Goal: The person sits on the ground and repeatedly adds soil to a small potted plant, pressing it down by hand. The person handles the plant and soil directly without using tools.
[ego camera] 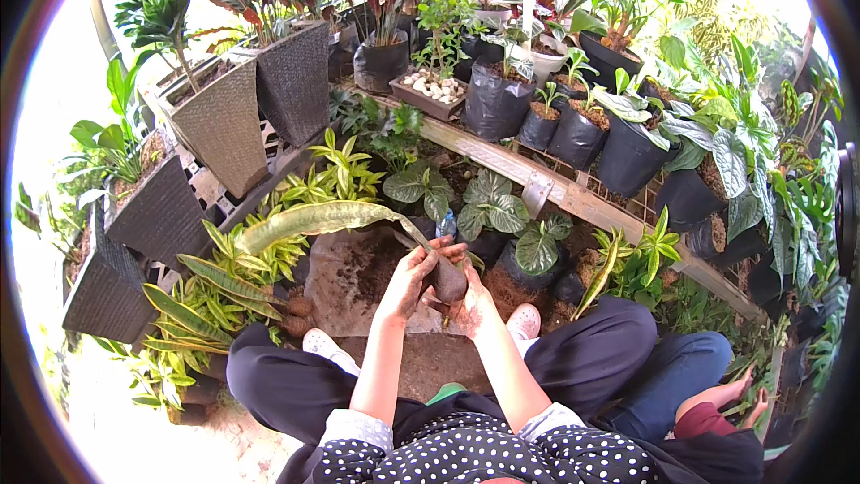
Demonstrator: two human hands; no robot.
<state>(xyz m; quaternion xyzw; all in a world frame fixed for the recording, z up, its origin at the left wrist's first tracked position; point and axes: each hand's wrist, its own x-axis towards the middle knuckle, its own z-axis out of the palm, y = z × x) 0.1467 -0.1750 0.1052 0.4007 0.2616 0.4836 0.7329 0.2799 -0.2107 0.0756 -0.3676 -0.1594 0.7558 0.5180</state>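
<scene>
Both my hands hold a snake plant over the ground between my knees. Its long, yellow-edged leaf (316, 220) arches out to the left from a rounded, dark brown base (449, 280); whether this is a small pot, a bag or packed soil I cannot tell. My left hand (403, 282), soiled at the fingers, grips it where leaf and base meet. Around the base's right side and underside curls my right hand (476, 302), also dirty. Below lies a grey sheet (336, 272) with dark soil (376, 269) scattered on it.
Several snake plants (188, 316) stand at the left, under tall textured planters (218, 128). Black grow bags (500, 101) line a wooden-edged rack (484, 148) ahead. A plastic bottle (446, 225) stands among leafy plants. Another person's jeans-clad leg (685, 376) is close on the right.
</scene>
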